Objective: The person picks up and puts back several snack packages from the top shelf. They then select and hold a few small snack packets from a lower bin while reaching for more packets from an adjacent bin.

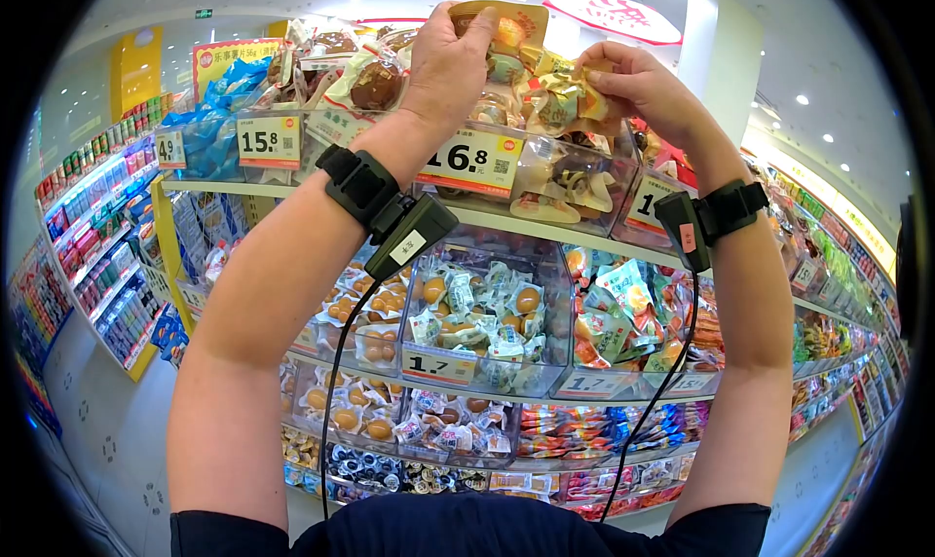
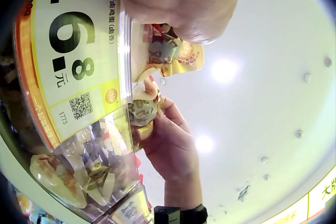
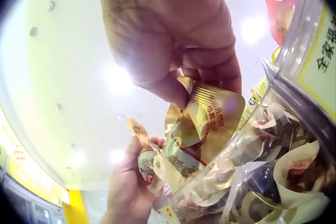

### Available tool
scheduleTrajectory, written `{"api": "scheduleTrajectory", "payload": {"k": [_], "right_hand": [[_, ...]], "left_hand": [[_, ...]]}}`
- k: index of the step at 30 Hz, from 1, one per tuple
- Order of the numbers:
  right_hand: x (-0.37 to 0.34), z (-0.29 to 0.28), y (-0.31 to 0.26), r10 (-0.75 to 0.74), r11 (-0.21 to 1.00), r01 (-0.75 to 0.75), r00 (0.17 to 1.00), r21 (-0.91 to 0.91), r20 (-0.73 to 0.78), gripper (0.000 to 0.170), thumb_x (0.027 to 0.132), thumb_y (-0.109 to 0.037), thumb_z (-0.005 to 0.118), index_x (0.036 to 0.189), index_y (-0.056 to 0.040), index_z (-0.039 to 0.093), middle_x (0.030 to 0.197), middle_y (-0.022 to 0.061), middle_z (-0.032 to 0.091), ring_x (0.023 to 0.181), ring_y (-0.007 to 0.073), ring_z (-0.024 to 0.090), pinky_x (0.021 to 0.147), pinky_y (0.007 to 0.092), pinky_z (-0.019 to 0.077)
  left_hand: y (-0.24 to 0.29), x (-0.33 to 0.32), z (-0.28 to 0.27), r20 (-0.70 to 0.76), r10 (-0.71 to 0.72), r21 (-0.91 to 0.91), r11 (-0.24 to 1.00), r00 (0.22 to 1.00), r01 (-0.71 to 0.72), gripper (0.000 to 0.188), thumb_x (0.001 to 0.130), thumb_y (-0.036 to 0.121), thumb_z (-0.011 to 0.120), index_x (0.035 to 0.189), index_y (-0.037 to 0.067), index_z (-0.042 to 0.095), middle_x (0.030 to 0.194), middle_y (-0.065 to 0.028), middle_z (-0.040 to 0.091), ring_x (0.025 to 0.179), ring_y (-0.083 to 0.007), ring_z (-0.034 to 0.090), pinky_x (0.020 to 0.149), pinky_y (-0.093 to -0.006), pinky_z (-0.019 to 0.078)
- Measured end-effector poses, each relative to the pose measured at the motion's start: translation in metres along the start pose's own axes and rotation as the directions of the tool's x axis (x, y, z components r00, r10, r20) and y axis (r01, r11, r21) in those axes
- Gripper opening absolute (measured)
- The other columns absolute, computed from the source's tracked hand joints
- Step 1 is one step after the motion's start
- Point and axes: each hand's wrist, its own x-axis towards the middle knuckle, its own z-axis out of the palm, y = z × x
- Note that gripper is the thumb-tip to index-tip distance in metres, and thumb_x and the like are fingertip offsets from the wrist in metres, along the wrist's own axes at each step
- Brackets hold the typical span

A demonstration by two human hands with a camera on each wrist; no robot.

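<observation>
My left hand [image 1: 450,70] is raised over a clear plastic bin [image 1: 575,182] and pinches a brown-gold snack packet [image 1: 508,33] between thumb and fingers. Facing it from the right, my right hand [image 1: 638,85] pinches the crimped edge of a shiny gold snack packet [image 1: 557,101]. That gold packet [image 3: 215,116] shows printed characters in the right wrist view, with the thumb on its top seam. Several similar packets lie heaped in the bin under both hands. A large 16.8 price tag [image 1: 469,161] is fixed to the bin's front.
Blue bags [image 1: 216,94] and a 15.8 price tag [image 1: 270,142] stand to the left. Below, a bin of wrapped eggs [image 1: 477,309] carries a 1.7 tag [image 1: 438,366]. Lower shelves hold more small packets. Aisles with stocked shelves [image 1: 117,255] run along both sides.
</observation>
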Motion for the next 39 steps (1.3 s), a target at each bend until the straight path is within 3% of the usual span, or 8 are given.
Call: {"api": "scheduleTrajectory", "payload": {"k": [6, 10, 13, 20, 29, 32, 35, 39], "right_hand": [[0.007, -0.002, 0.008, -0.19, 0.96, 0.143, 0.964, -0.239, -0.186, 0.01, 0.092, -0.009, 0.053, 0.1, -0.0029, 0.055, 0.086, 0.0018, 0.058, 0.079, 0.009, 0.06, 0.07, 0.0228, 0.051], [0.0, 0.01, 0.021, -0.267, 0.953, 0.252, 0.961, -0.17, -0.075, 0.007, 0.084, 0.001, 0.053, 0.089, -0.0004, 0.057, 0.079, 0.0042, 0.062, 0.064, 0.01, 0.055, 0.061, 0.025, 0.0468], [-0.004, 0.011, 0.025, -0.183, 0.912, 0.201, 0.98, -0.358, 0.083, 0.005, 0.085, 0.002, 0.056, 0.084, -0.003, 0.056, 0.084, 0.0004, 0.058, 0.084, 0.0081, 0.057, 0.077, 0.0244, 0.0488], [-0.015, 0.016, 0.012, -0.181, 0.761, 0.167, 0.983, -0.627, 0.042, 0.013, 0.078, -0.003, 0.064, 0.079, -0.0063, 0.052, 0.083, -0.0013, 0.052, 0.08, 0.0102, 0.049, 0.067, 0.0251, 0.0426], [-0.014, 0.015, 0.01, -0.138, 0.746, 0.152, 0.988, -0.648, 0.073, 0.01, 0.079, -0.007, 0.063, 0.088, -0.0056, 0.059, 0.088, 0.0059, 0.059, 0.09, 0.0175, 0.056, 0.074, 0.0307, 0.0461], [-0.015, 0.017, 0.006, -0.073, 0.879, 0.07, 0.997, -0.471, 0.01, 0.011, 0.085, -0.013, 0.062, 0.091, -0.0042, 0.059, 0.086, 0.0061, 0.061, 0.084, 0.0161, 0.058, 0.074, 0.0304, 0.0465], [-0.006, 0.008, 0.024, -0.273, 0.866, 0.232, 0.962, -0.443, -0.029, 0.017, 0.088, -0.019, 0.06, 0.096, -0.0032, 0.059, 0.081, 0.0058, 0.062, 0.075, 0.0128, 0.058, 0.07, 0.0285, 0.0467], [-0.007, 0.006, 0.012, -0.078, 0.972, 0.057, 0.994, -0.229, -0.082, 0.021, 0.091, -0.021, 0.057, 0.103, -0.0046, 0.057, 0.08, 0.0029, 0.06, 0.072, 0.0084, 0.056, 0.066, 0.0249, 0.0472]], "left_hand": [[0.003, -0.002, 0.001, -0.037, -0.017, -0.007, 1.0, 0.999, 0.017, 0.025, 0.095, 0.022, 0.055, 0.108, 0.001, 0.054, 0.098, -0.0043, 0.061, 0.083, -0.009, 0.059, 0.072, -0.0248, 0.0525], [0.002, -0.002, 0.002, -0.06, 0.02, -0.041, 0.999, 0.998, -0.022, 0.027, 0.094, 0.024, 0.055, 0.104, -0.002, 0.054, 0.084, -0.0047, 0.061, 0.066, -0.0098, 0.05, 0.06, -0.0267, 0.044], [0.003, -0.003, 0.003, -0.06, 0.015, -0.046, 0.999, 0.998, -0.018, 0.027, 0.094, 0.024, 0.055, 0.104, -0.002, 0.054, 0.084, -0.0044, 0.06, 0.066, -0.0096, 0.05, 0.06, -0.0264, 0.0438], [-0.001, -0.001, 0.002, -0.034, 0.008, -0.033, 0.999, 0.999, -0.009, 0.029, 0.094, 0.023, 0.055, 0.105, -0.003, 0.054, 0.091, -0.0077, 0.063, 0.076, -0.0132, 0.056, 0.068, -0.028, 0.0471], [0.002, -0.002, 0.002, -0.008, 0.017, 0.028, 0.999, 1.0, -0.017, 0.03, 0.093, 0.023, 0.055, 0.105, -0.004, 0.055, 0.094, -0.0105, 0.064, 0.082, -0.0154, 0.059, 0.074, -0.0292, 0.0484], [0.0, -0.001, 0.002, -0.002, 0.021, 0.003, 1.0, 1.0, -0.021, 0.029, 0.093, 0.023, 0.056, 0.105, -0.004, 0.056, 0.093, -0.0099, 0.064, 0.08, -0.015, 0.059, 0.073, -0.0292, 0.0485], [-0.002, -0.001, 0.002, -0.017, 0.003, 0.006, 1.0, 1.0, -0.003, 0.029, 0.093, 0.023, 0.056, 0.105, -0.003, 0.056, 0.09, -0.0086, 0.064, 0.077, -0.0141, 0.058, 0.07, -0.029, 0.0484], [0.003, -0.002, 0.003, -0.02, -0.074, -0.038, 0.997, 0.997, 0.073, 0.028, 0.093, 0.023, 0.056, 0.104, -0.003, 0.055, 0.087, -0.0071, 0.062, 0.073, -0.0125, 0.056, 0.065, -0.0282, 0.0475]]}}
